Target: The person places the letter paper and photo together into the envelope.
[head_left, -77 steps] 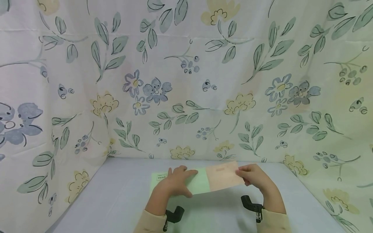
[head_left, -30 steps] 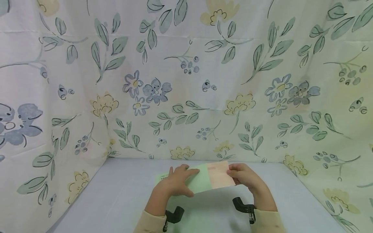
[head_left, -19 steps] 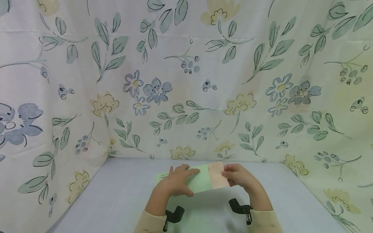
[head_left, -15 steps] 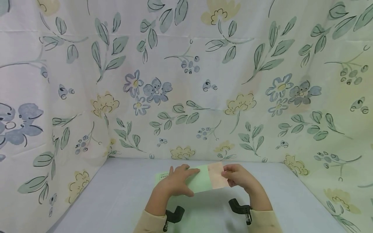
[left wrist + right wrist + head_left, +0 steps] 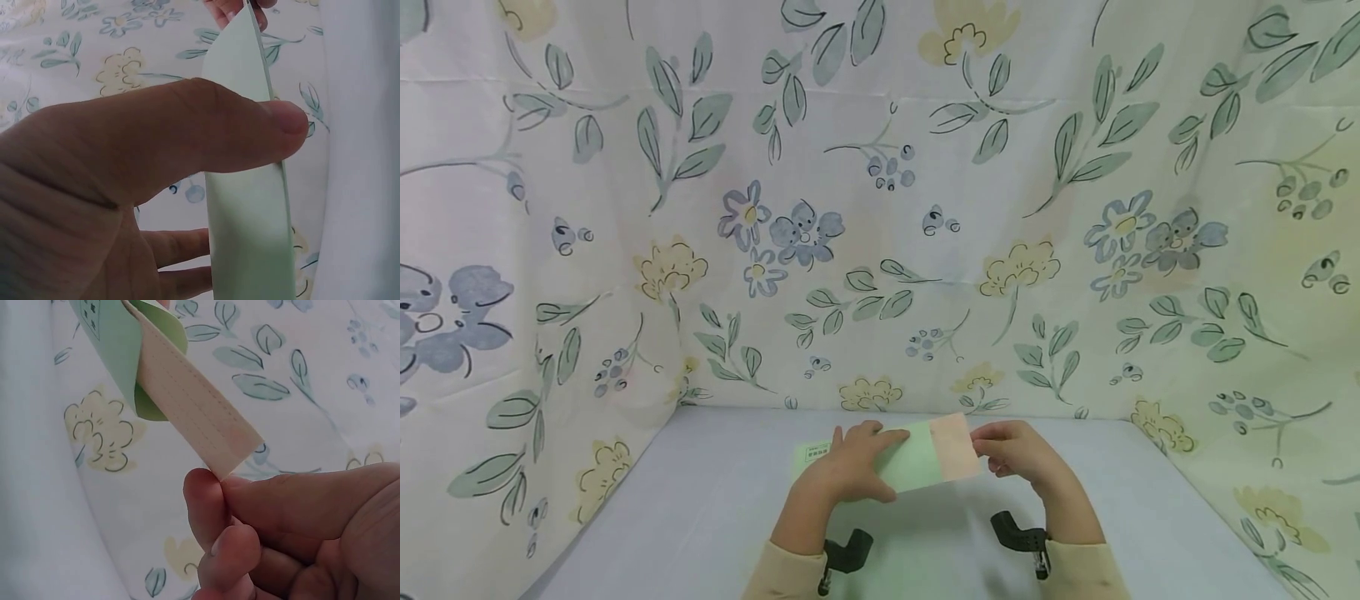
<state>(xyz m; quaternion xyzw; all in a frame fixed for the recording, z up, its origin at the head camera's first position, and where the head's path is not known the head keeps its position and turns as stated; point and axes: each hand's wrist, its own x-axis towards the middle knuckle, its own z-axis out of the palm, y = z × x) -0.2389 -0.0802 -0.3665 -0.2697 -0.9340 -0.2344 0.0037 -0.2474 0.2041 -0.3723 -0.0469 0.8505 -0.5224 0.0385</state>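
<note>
A pale green paper sleeve [image 5: 917, 458] is held tilted above the white table, a small printed box near its left end. My left hand [image 5: 842, 467] grips it from the left; in the left wrist view the thumb lies across the sleeve [image 5: 250, 237] and other fingers sit behind. From the sleeve's right end sticks out a flat peach-coloured strip [image 5: 957, 446]. Lines of dashes run along the strip [image 5: 194, 400] in the right wrist view, where the sleeve's mouth bulges around it. My right hand [image 5: 1022, 454] pinches the strip's outer corner between thumb and index fingertip.
The white table [image 5: 685, 500] extends under both hands. Behind it and at the sides hangs a curtain [image 5: 880, 250] printed with flowers and leaves. A black camera mount [image 5: 850, 550] juts inward from the left wrist, and another mount [image 5: 1018, 533] from the right.
My right hand has moved left, pushing the peach strip deeper into the green sleeve, so less of it shows. Lately its fingertips have shifted towards the strip's edge. The left hand has stayed almost still.
</note>
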